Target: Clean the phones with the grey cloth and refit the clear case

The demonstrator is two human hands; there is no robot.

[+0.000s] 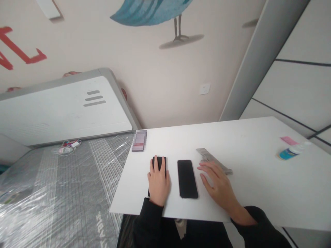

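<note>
Black phone (187, 179) lay between left hand (158, 186) and right hand (219, 184) on white table (258, 186), long axis pointing away from the person.
Right fingertips were nearer, just off its right edge; fingers loosely parted, no visible grip, contact with grey wrapper (218, 163) unclear. Left fingers, slightly spread, rested flat atop dark flat object (159, 161), left of phone.

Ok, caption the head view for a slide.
Left hand on a flat black object, right hand open near a gray strip, smartphone between them on a white table.
</note>
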